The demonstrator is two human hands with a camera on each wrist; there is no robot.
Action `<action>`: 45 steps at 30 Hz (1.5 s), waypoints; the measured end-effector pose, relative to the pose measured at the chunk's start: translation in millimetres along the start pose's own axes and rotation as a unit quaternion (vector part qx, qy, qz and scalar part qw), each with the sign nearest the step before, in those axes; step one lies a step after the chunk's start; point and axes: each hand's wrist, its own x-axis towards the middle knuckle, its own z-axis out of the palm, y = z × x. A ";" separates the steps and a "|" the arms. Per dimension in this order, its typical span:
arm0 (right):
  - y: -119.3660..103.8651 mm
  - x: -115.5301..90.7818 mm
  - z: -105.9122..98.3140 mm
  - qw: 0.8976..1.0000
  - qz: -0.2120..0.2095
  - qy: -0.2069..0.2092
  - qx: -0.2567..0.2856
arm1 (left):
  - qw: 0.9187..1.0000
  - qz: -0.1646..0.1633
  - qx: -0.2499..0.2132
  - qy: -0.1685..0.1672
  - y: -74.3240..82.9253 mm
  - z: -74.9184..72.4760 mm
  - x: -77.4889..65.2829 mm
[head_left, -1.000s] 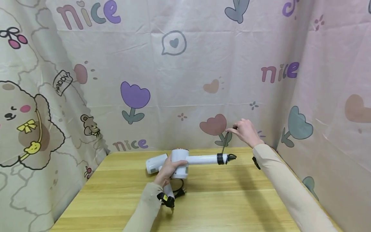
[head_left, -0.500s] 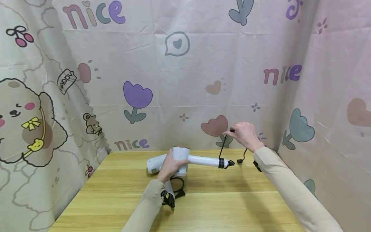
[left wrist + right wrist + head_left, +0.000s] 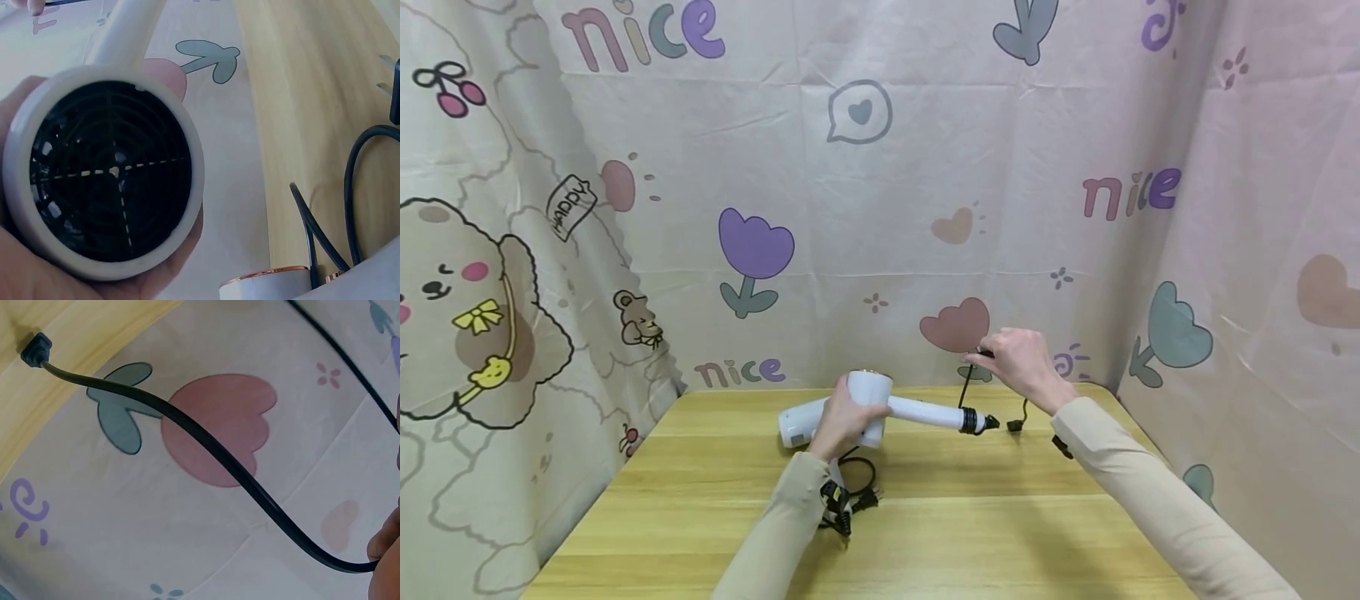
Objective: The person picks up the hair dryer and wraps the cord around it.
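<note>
A white hair dryer [image 3: 928,411] is held by its round head in my left hand [image 3: 838,427], its handle pointing right and sloping slightly down. In the left wrist view the fingers wrap the dryer's dark round grille [image 3: 112,169]. Around the handle's end a black cord [image 3: 971,421] is wound in several turns. My right hand [image 3: 1021,364] pinches a taut length of that cord above the coil. From this hand the loose end hangs with a black plug [image 3: 1015,426], also seen in the right wrist view, where only the fingers' edge [image 3: 387,544] shows.
Behind my left hand, a second white hair dryer [image 3: 800,423] lies on the wooden table [image 3: 955,533]. Its black cable [image 3: 872,471] and two-pin plug [image 3: 867,498] lie near my left wrist. A printed curtain [image 3: 865,208] hangs behind and at both sides.
My right hand has come down and slightly left with the cord. The loose plug end shows below it now. The held dryer's handle has tipped slightly downward; my left hand keeps its grip.
</note>
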 end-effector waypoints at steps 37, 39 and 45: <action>-52.0 -73.0 37.4 0.988 0.104 -0.009 0.109 | 0.962 -0.062 -0.172 0.202 -11.2 12.1 -3.6; -51.9 -77.5 40.1 0.982 0.134 -0.028 0.130 | 0.954 -0.084 -0.222 0.185 -10.4 12.1 -3.4; -41.3 -87.5 48.1 0.901 0.281 -0.128 0.304 | 0.926 -0.130 -0.325 0.141 -6.4 12.8 -2.8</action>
